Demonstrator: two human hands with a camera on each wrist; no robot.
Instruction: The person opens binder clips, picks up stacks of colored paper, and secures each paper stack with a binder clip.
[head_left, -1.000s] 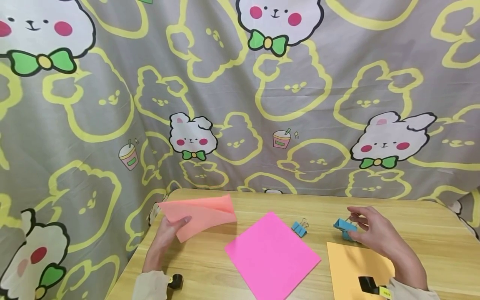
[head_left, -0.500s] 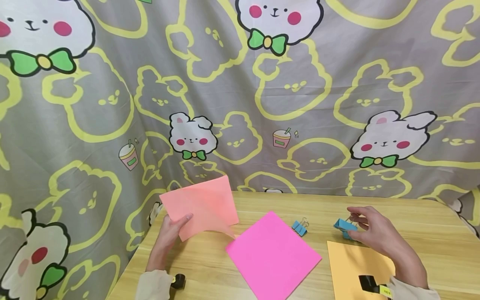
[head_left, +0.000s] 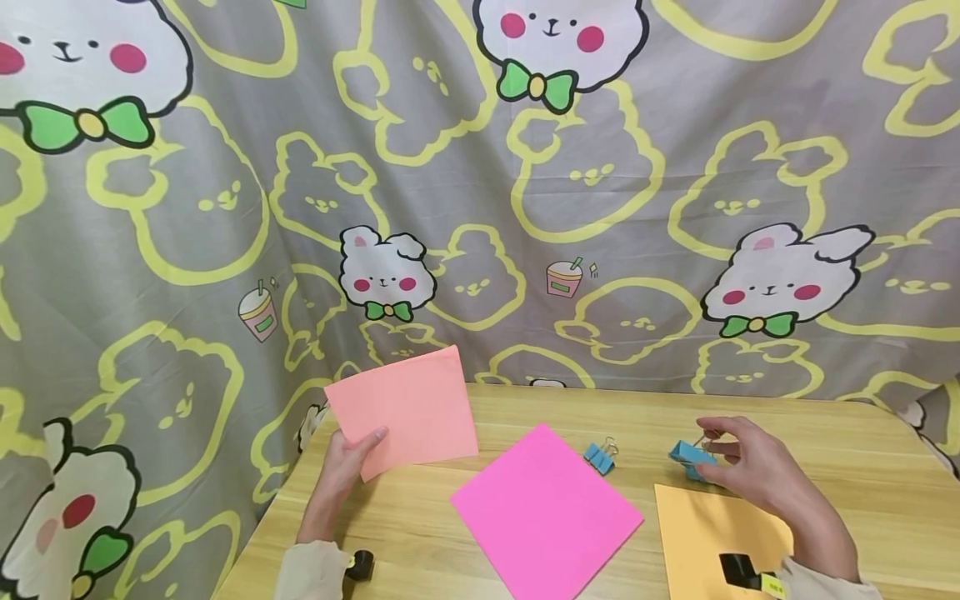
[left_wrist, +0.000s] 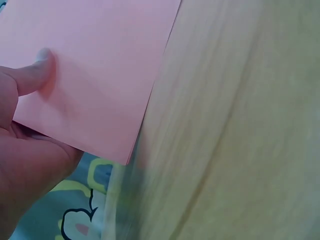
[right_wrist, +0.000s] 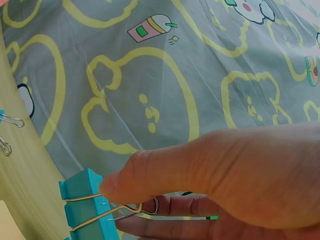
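Okay: left hand grips salmon paper by its near-left corner, thumb on the face, paper tilted up at scene left. Right hand pinches blue binder clip at right, just beyond orange sheet.

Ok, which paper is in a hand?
The salmon paper, gripped by the left hand; the magenta paper and orange paper lie on the wooden table.

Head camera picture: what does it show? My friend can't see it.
A person's left hand holds salmon-pink paper and the right hand pinches a blue binder clip. Magenta paper and orange paper lie on the wooden table before a cartoon-bunny cloth.
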